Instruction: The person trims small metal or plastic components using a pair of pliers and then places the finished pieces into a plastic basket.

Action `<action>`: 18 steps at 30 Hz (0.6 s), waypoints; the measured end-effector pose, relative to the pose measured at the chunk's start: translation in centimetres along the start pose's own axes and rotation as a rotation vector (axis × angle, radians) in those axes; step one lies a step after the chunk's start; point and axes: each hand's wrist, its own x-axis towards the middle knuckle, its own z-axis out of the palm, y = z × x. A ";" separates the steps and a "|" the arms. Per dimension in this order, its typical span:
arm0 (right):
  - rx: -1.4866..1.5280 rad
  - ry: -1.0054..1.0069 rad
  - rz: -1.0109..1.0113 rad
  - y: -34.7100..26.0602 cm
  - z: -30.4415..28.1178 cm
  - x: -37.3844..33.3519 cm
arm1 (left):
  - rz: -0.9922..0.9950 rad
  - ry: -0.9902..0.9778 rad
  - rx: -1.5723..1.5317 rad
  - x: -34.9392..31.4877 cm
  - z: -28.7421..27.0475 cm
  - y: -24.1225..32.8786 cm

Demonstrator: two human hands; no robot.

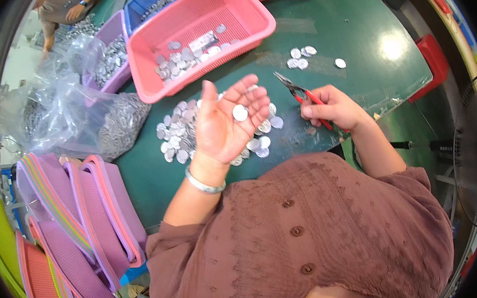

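My left hand [225,122] is turned palm up, fingers lightly curled, and holds a round silver metal disc [240,113] at the base of the fingers. Below and around that hand, a loose pile of similar silver discs [177,133] lies on the green table; the hand hides part of it. My right hand [334,109] is closed around the red handles of a pair of pliers [302,93]. The pliers' dark jaws point up and to the left, away from my body, and grip nothing that I can see.
Beyond my left hand stands a pink basket [261,25] with discs. Several discs [301,57] lie at the far right of the green table [364,24]. Left are a purple basket [124,74], plastic bags of metal parts [125,122] and stacked purple baskets [105,212]. Another person's hand [74,12] shows far left.
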 end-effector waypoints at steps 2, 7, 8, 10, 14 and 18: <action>0.008 -0.003 -0.004 0.1 -0.3 -0.1 | -0.009 0.308 0.310 -0.1 0.6 -0.3; 0.027 0.012 0.026 0.0 -0.3 -0.3 | -0.026 0.489 0.632 -0.4 1.7 0.1; 0.031 0.015 0.025 -0.1 -0.3 -0.2 | -0.012 0.480 0.678 -0.3 2.5 0.8; 0.034 0.008 0.022 0.0 -0.3 -0.2 | 0.041 0.433 0.730 0.0 2.7 2.5; 0.044 0.008 0.025 -0.1 -0.3 -0.2 | 0.215 0.455 0.895 1.2 3.9 6.4; 0.048 0.014 0.039 0.0 -0.5 -0.2 | 0.407 0.532 1.075 3.2 4.2 9.8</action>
